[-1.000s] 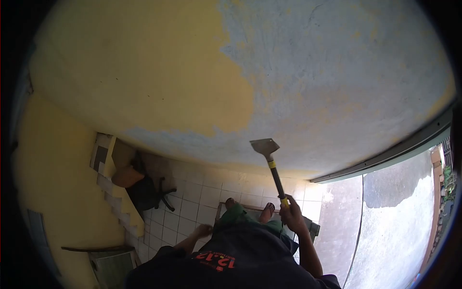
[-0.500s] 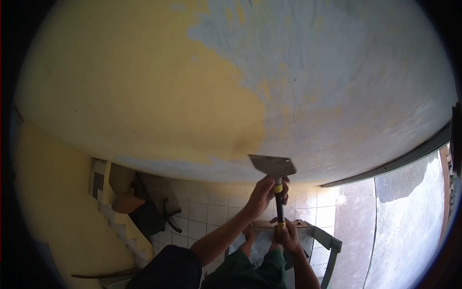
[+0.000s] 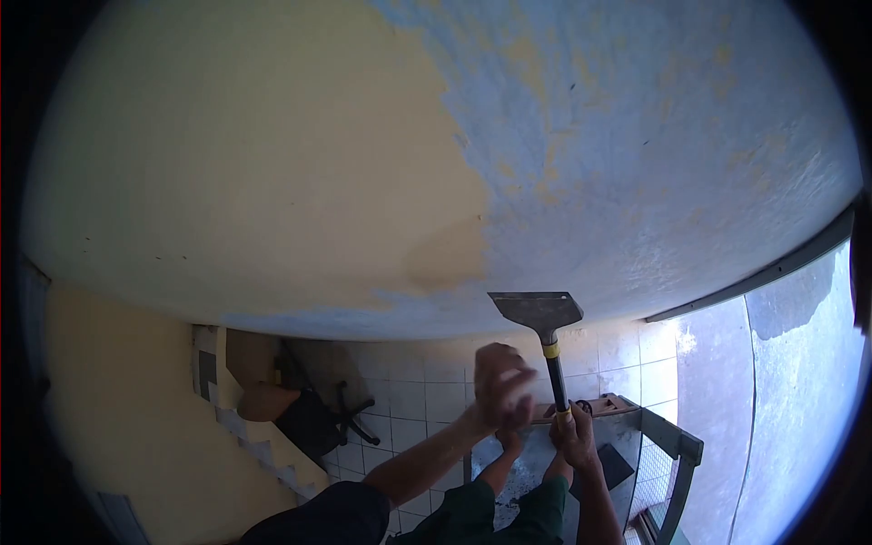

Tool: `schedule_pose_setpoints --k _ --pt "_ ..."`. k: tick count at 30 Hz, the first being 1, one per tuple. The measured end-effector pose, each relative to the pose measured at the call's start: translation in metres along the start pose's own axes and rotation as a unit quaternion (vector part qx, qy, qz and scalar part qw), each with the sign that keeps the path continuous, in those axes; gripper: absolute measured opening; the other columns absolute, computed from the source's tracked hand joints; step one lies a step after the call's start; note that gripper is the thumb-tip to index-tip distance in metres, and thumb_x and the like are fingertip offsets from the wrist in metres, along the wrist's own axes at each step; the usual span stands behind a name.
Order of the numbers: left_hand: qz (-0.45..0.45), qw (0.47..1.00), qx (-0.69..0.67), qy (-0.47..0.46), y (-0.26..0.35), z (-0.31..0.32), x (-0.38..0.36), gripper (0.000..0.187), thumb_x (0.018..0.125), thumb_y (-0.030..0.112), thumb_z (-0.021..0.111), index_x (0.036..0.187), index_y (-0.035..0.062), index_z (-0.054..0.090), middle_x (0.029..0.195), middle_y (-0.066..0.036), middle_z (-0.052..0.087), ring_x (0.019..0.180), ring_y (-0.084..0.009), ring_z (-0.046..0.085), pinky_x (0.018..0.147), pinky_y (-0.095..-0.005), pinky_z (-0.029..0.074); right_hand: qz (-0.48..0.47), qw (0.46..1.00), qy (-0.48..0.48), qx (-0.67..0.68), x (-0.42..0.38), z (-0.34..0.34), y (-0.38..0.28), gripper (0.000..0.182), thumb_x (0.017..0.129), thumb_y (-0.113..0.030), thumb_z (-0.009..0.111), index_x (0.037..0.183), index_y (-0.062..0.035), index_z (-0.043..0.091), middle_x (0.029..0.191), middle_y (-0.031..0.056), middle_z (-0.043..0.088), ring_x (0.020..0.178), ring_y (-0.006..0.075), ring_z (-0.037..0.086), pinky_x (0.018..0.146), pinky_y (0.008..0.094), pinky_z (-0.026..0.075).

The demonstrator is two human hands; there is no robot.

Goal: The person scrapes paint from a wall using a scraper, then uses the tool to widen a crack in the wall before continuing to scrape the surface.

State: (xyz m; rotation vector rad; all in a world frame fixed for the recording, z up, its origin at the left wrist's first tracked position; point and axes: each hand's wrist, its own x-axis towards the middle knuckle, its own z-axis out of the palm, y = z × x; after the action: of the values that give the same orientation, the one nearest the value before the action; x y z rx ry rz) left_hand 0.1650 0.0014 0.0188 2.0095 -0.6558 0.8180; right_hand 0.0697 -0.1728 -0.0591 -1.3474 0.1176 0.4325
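Observation:
My right hand is wrapped round the lower end of the handle of a long-handled scraper. The tool has a wide flat metal blade and a black handle with yellow bands. Its blade points up, close to the wall; whether it touches cannot be made out. My left hand is off the handle, just left of it, blurred by motion, with its fingers loosely bent and apart and nothing visible in them. Yellow paint covers the wall's left part, while the right part is bluish-grey with yellow patches.
Below me, my bare feet are on a grey platform with a greenish-grey rail at its right. An office chair lies on the tiled floor beside steps. A bright concrete surface is at right.
My left hand has let go of the scraper's upper handle and moved down and left of it. My right hand and the scraper have shifted slightly right in view.

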Motion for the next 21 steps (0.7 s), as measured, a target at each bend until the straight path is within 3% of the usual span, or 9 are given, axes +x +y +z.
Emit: schedule_pose_setpoints --k 1,3,4,6,10,12,17,19,21 --pt "-0.003 1.0 0.0 -0.002 0.002 0.0 0.005 0.043 0.092 0.048 0.043 0.096 0.0071 0.057 0.096 -0.009 0.056 0.095 -0.0239 0.053 0.09 -0.0443 0.038 0.004 1.0 0.0 0.001 0.001 0.002 0.003 0.055 0.095 -0.055 0.041 0.097 -0.0013 0.053 0.057 -0.0012 0.046 0.045 0.0068 0.041 0.042 0.0229 0.033" --pt "0.154 0.983 0.028 -0.092 -0.001 0.006 0.021 0.042 0.094 0.045 0.035 0.094 0.0109 0.06 0.099 -0.005 0.059 0.099 -0.0248 0.057 0.099 -0.0496 0.033 -0.023 1.0 0.006 -0.004 0.006 0.004 0.008 0.056 0.094 -0.057 0.04 0.091 -0.0025 0.052 0.057 -0.0004 0.047 0.044 0.0074 0.042 0.041 0.0228 0.032" --pt "0.152 0.983 0.025 -0.096 -0.007 0.009 0.027 0.042 0.094 0.045 0.035 0.094 0.0109 0.06 0.099 -0.005 0.059 0.099 -0.0248 0.057 0.099 -0.0496 0.033 -0.02 1.0 0.009 0.0 0.007 0.004 0.009 0.056 0.094 -0.057 0.04 0.091 -0.0025 0.052 0.057 -0.0004 0.047 0.044 0.0074 0.042 0.041 0.0228 0.032" --pt "0.227 0.965 0.029 -0.126 -0.02 0.017 0.039 0.024 0.082 0.033 0.052 0.089 0.0115 0.061 0.093 -0.005 0.06 0.093 -0.0215 0.06 0.107 -0.0486 0.031 -0.013 1.0 0.001 -0.013 0.012 0.005 0.005 0.059 0.094 -0.055 0.04 0.085 0.0013 0.054 0.06 0.0014 0.052 0.054 0.009 0.048 0.05 0.0262 0.039" --pt "0.235 0.959 0.011 -0.157 -0.027 0.024 0.044 0.028 0.081 0.035 0.05 0.067 0.0124 0.057 0.071 -0.002 0.055 0.076 -0.018 0.059 0.102 -0.0438 0.034 -0.036 0.999 -0.011 -0.019 0.017 0.007 0.009 0.061 0.092 -0.058 0.042 0.084 0.0014 0.054 0.062 0.0025 0.053 0.058 0.009 0.049 0.052 0.0274 0.039" --pt "0.238 0.961 0.034 -0.138 -0.027 0.03 0.045 0.036 0.078 0.037 0.05 0.052 0.0133 0.045 0.057 0.001 0.043 0.064 -0.016 0.053 0.091 -0.0386 0.037 -0.02 1.0 -0.015 -0.012 0.021 0.009 0.011 0.06 0.092 -0.058 0.042 0.084 0.0009 0.054 0.061 0.0023 0.053 0.058 0.0087 0.049 0.052 0.0272 0.039" --pt "0.244 0.964 0.028 -0.099 -0.028 0.041 0.052 0.037 0.075 0.038 0.053 0.051 0.0136 0.04 0.056 0.001 0.039 0.058 -0.0153 0.047 0.082 -0.0354 0.037 -0.05 0.998 0.013 -0.03 0.027 0.009 0.009 0.06 0.093 -0.057 0.04 0.078 -0.0002 0.053 0.057 0.0011 0.05 0.055 0.0077 0.047 0.049 0.0262 0.038" --pt "0.244 0.964 0.03 -0.096 -0.028 0.043 0.053 0.035 0.073 0.037 0.054 0.051 0.0135 0.041 0.056 0.001 0.04 0.058 -0.0156 0.047 0.082 -0.0352 0.037 -0.069 0.997 0.015 0.044 0.027 0.004 0.027 0.052 0.094 -0.054 0.042 0.098 -0.0028 0.051 0.067 0.0031 0.048 0.047 0.0086 0.042 0.043 0.0232 0.032" --pt "0.246 0.964 0.023 -0.1 -0.026 0.046 0.055 0.031 0.068 0.035 0.057 0.051 0.0136 0.042 0.056 0.001 0.04 0.057 -0.0151 0.046 0.082 -0.0354 0.036 -0.068 0.997 0.009 0.038 0.025 -0.004 0.03 0.05 0.095 -0.052 0.042 0.104 -0.0033 0.049 0.069 0.0037 0.048 0.047 0.0086 0.042 0.043 0.0231 0.032"
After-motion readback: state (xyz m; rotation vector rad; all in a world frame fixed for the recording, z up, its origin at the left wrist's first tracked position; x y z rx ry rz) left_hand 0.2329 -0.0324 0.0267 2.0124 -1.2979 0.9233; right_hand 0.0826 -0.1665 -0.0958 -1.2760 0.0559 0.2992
